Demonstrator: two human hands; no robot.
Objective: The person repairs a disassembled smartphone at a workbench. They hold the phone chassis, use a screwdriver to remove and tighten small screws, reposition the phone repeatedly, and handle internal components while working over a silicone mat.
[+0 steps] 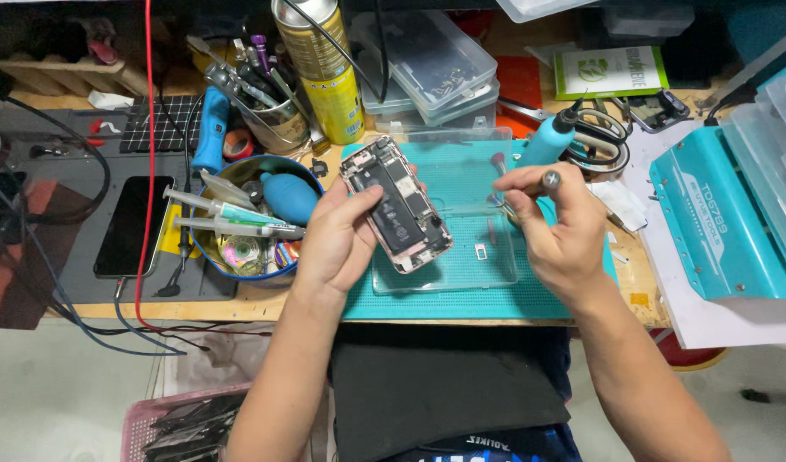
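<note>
Nearest, below the mat (461,295): dark cloth (444,393) over the lap. On the mat's left half, left hand (337,239) wrapped around an opened phone (397,205), insides up, tilted off the mat. On the mat's right half, right hand (551,218) pinched shut on a small screwdriver (530,184), tip hidden behind the fingers, level with the phone and just apart from it. Looks like mid-disassembly, between screws; next move likely calls for steadying the phone and seating the tip squarely in a screw head. Under the phone, a clear tray (461,248). Left of the mat, a blue bowl (239,274) of syringes. Beyond the mat, a yellow can (329,81) and stacked clear boxes (427,64).
</note>
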